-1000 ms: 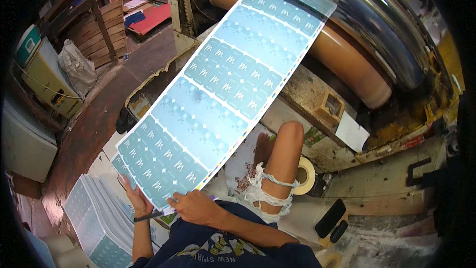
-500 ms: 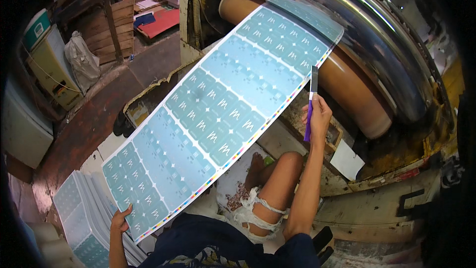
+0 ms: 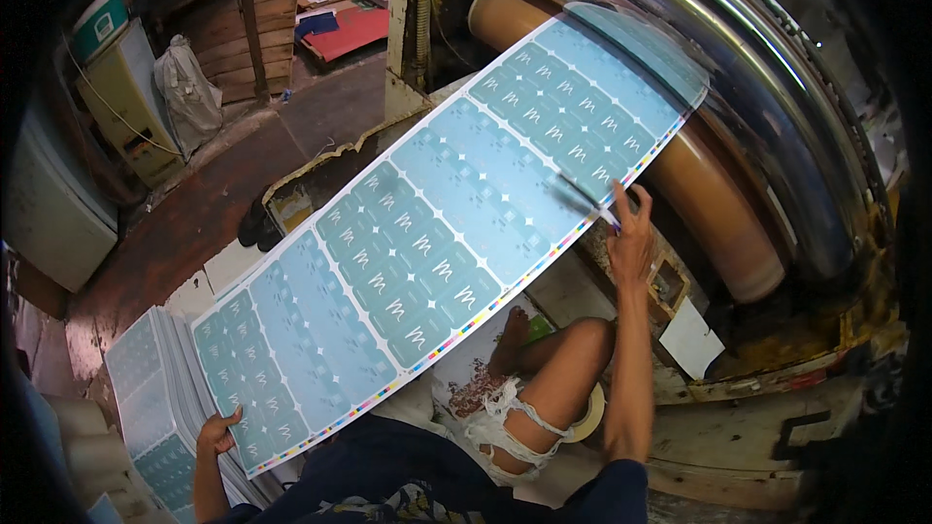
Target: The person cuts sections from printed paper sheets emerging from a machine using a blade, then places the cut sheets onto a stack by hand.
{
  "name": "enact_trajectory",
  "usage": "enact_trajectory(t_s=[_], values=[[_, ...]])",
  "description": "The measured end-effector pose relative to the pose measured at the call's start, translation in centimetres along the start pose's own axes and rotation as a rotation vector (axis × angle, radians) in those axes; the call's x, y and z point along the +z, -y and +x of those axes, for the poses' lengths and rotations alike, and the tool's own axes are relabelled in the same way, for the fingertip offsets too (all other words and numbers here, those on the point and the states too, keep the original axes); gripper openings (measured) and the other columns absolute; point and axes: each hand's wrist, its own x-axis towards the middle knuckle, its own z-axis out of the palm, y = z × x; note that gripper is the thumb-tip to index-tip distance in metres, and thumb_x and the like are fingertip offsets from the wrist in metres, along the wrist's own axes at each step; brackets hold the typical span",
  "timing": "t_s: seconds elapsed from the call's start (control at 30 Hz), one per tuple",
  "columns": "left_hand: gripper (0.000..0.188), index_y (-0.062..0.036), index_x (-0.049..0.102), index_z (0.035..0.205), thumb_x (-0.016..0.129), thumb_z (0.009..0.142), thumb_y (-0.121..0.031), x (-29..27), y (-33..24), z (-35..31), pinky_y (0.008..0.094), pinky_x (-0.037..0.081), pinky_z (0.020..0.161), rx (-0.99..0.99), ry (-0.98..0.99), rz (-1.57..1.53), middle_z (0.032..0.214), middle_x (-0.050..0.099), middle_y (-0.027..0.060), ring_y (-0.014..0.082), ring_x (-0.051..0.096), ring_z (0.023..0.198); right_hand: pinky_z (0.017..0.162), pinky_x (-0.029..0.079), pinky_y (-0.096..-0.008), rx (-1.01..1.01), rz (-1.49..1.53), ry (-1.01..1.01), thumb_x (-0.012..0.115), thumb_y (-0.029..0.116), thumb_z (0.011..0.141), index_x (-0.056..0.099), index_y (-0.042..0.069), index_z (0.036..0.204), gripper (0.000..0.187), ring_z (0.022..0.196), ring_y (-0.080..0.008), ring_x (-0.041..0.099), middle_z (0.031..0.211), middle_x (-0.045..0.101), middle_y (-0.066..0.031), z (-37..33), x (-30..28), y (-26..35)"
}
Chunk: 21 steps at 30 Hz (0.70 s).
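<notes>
A long printed sheet, pale blue and teal in bands with a coloured strip along one edge, slopes from the chrome roller at upper right to the lower left. My left hand pinches its lower left end, thumb on top and fingers underneath. At the sheet's right edge, just below the roller, my right hand grips a knife. Its dark blade, blurred, lies across the print, and the handle is mostly hidden by the fingers. Two of those fingers reach up along the sheet's edge.
A thick stack of printed sheets stands at lower left, beside my left hand. Below the chrome roller runs a brown roller. A white card rests on the machine's grimy frame, and a person's leg in torn shorts is below the sheet.
My right hand has brought the knife from upright beside the sheet to its edge, with the blade now over the print. My left hand keeps its pinch; the whole view has shifted slightly.
</notes>
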Motion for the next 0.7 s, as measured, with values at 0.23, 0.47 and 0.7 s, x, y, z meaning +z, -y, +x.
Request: enact_trajectory(t_s=[0.23,0.47,0.7], values=[[0.046,-0.0071,0.045,0.131,0.065,0.090,-0.005,-2.2,4.5,1.3,0.0415,0.056,0.080,0.185,-0.152,-0.119,0.115,0.059,0.0071,0.0212,0.063,0.094,0.076,0.053,-0.0394,-0.107,0.238,0.190,0.060,-0.009,0.068,0.069,0.011,0.102,0.040,0.090,-0.0326,0.066,0.109,0.064,-0.0072,5.6,-1.1,-0.3],[0.045,-0.0029,0.049,0.129,0.068,0.088,-0.009,-3.1,2.6,3.4,0.0408,0.054,0.081,0.269,-0.288,-0.043,0.114,0.062,0.0096,0.0228,0.063,0.094,0.072,0.050,-0.0343,-0.097,0.365,0.063,0.057,-0.010,0.070,0.067,0.002,0.100,0.034,0.080,-0.0279,0.064,0.102,0.066,-0.0117,5.9,-0.9,2.9],[0.049,-0.0013,0.052,0.128,0.073,0.085,-0.012,2.7,0.8,12.2,0.0383,0.054,0.082,0.312,-0.205,-0.072,0.113,0.064,0.0105,0.0224,0.063,0.093,0.075,0.051,-0.0352,0.048,0.452,0.156,0.056,-0.009,0.069,0.068,0.000,0.097,0.032,0.082,-0.0322,0.066,0.091,0.068,-0.0165,3.6,-2.7,5.3]])
